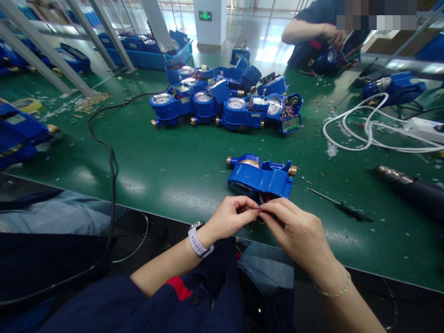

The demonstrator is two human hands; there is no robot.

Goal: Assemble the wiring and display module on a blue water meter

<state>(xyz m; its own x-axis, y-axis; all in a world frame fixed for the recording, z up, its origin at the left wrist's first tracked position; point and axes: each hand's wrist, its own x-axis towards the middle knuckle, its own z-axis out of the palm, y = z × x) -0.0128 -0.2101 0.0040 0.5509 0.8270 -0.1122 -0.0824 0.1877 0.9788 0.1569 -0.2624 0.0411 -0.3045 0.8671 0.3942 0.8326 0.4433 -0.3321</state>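
A blue water meter (262, 178) with brass threaded ends lies on its side near the table's front edge. Thin red and yellow wires (264, 198) come out of its near side. My left hand (239, 213), a watch on its wrist, pinches the wires between thumb and index finger. Fingertip to fingertip with it, my right hand (293, 222) also pinches the wires just below the meter. The exact spot between the fingertips is too small to make out. To the right of the meter lies a screwdriver (342, 205) with a dark handle.
Several blue water meters (236, 107) stand grouped behind. A black cable (111, 171) crosses the green table (166, 162) at left. White cords (367, 134) and a heat gun (412, 185) lie at right. Across the table, a co-worker's hands (335, 36) handle another meter.
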